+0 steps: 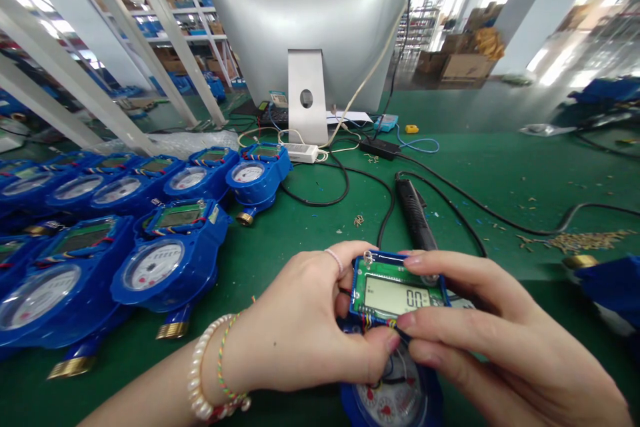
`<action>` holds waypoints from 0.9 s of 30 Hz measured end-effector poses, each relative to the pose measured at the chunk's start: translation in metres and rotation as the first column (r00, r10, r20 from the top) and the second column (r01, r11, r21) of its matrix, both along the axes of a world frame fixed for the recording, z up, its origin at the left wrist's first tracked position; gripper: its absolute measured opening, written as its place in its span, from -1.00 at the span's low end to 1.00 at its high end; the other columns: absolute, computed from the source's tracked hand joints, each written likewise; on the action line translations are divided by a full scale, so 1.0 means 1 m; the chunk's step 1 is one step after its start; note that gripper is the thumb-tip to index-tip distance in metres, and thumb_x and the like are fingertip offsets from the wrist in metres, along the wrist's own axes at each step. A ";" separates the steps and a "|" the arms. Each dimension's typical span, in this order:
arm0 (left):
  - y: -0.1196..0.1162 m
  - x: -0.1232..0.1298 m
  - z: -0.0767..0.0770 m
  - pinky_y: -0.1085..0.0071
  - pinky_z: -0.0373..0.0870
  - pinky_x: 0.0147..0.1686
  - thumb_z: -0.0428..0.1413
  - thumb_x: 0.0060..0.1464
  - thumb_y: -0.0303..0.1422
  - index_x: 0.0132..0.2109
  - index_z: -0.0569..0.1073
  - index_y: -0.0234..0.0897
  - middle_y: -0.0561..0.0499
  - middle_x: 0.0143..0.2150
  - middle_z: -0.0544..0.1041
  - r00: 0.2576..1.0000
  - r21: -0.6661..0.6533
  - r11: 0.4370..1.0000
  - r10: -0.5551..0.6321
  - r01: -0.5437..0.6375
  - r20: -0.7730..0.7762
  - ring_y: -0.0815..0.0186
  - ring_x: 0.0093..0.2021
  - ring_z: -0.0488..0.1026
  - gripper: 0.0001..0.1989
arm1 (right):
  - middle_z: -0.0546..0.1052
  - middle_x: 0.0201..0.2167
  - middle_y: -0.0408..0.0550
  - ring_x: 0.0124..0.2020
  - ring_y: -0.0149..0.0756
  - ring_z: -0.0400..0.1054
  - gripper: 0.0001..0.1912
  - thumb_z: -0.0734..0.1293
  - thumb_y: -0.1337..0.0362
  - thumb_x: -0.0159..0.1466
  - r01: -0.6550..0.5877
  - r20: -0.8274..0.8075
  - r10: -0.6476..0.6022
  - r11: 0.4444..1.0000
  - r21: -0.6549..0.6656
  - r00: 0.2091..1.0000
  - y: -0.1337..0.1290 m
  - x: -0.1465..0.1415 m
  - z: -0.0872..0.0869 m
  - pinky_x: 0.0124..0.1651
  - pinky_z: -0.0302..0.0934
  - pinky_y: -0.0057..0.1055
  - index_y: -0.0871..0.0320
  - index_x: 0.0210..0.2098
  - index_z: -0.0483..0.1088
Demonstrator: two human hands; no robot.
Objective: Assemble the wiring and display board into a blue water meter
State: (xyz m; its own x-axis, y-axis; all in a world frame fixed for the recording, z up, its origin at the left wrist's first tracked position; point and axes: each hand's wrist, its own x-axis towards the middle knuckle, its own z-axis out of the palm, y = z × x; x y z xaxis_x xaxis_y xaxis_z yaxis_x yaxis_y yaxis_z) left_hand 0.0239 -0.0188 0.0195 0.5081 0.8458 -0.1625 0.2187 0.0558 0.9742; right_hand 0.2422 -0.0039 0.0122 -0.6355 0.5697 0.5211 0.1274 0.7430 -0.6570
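Note:
Both of my hands are on a blue water meter [350,400] at the bottom of the view. Its green circuit board with a lit LCD display [387,295] sits in the blue housing above the round dial. My left hand [300,320] is closed on the housing's left side, with the thumb at the colored wires along the board's lower edge. My right hand [490,327] is closed on the right side, one finger on the board's upper edge and others near the wires. Hands cover part of the dial and the meter's sides.
Several blue water meters [170,260] stand in rows at left. Ahead, a black electric screwdriver [416,213] lies with its cable. Small screws [585,240] are scattered at right, near another blue meter [610,293]. A monitor [310,20] stands at the back among cables.

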 end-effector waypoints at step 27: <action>0.003 0.002 0.005 0.57 0.38 -0.21 0.20 -0.08 -0.60 -0.04 0.32 -0.25 0.08 -0.16 0.47 0.981 -0.232 0.970 0.112 -0.074 0.156 0.40 -0.20 0.46 -0.56 | 0.11 0.01 -0.01 -0.01 -0.14 0.08 -0.43 0.37 0.24 0.32 0.025 -0.231 -0.198 0.808 -0.588 0.953 -0.007 -0.018 -0.015 0.06 0.14 -0.58 0.37 0.24 0.22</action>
